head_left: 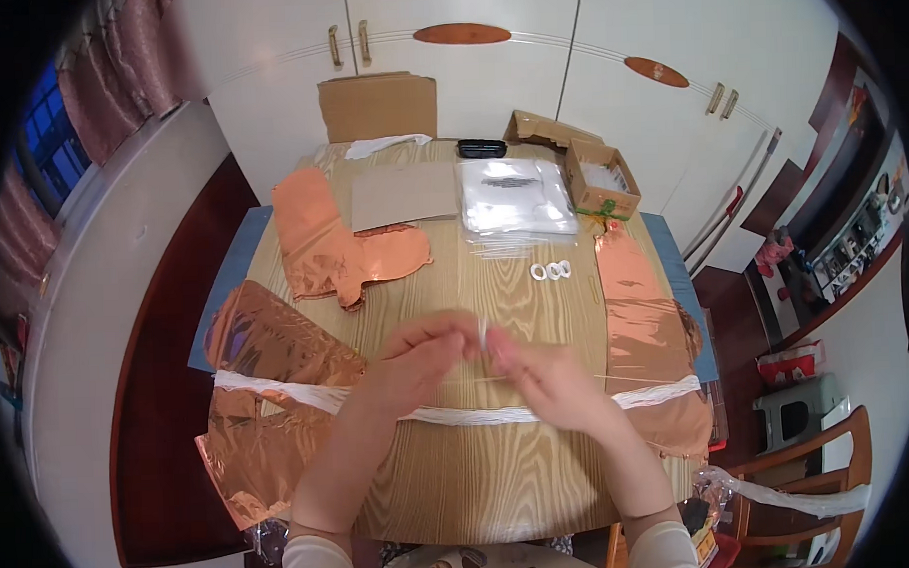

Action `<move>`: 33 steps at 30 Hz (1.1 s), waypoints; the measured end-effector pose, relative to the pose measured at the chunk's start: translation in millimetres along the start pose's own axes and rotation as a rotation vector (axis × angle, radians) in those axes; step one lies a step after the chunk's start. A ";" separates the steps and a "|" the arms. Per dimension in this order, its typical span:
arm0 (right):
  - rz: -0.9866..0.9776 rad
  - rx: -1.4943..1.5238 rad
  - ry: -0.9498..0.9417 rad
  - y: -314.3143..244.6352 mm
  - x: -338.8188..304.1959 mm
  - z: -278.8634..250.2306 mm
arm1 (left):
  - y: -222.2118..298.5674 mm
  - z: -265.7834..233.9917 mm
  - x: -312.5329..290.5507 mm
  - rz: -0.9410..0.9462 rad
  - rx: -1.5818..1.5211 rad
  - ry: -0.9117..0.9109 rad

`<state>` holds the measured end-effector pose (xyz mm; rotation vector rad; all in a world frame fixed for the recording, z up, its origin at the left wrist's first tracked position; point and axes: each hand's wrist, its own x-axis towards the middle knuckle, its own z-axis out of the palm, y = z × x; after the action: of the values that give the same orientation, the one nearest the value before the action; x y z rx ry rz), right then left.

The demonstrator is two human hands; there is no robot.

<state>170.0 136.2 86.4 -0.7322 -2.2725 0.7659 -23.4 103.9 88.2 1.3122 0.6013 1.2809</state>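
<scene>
Over the middle of the table, my left hand [427, 355] and my right hand [548, 376] come close together with fingers curled inward. Motion smears the fingertips. A small white thing [482, 333] shows upright between them, pinched by the right fingers; its kind is too blurred to tell. Below my hands a long bundle of white strings [469, 416] stretches across the table, with a thin strand just above it. Three small white rings [551, 271], perhaps ribbon rolls, lie beyond my right hand. Copper-coloured foil balloons, uninflated, lie at the left [313, 239] and right [641, 323].
Toward the back are a grey-brown board [403, 196], a stack of clear plastic bags [517, 207], thin white sticks [513, 249], a black case [481, 148] and an open cardboard box [603, 184] holding clear packets. A wooden chair [851, 470] stands at the right.
</scene>
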 end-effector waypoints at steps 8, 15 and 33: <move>-0.165 0.093 0.005 8.8 -2.9 7.6 | 1.7 2.2 0.0 0.057 -0.167 -0.192; -0.003 0.148 0.093 4.1 -0.1 2.1 | -2.6 -1.7 -3.0 0.019 0.143 -0.128; -0.127 0.037 0.064 6.5 -2.6 -0.5 | -0.8 12.4 -3.6 0.048 0.167 -0.045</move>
<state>174.0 139.0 81.3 -0.5808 -2.2177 0.7130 -12.9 96.3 89.4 1.4972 0.6593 1.2577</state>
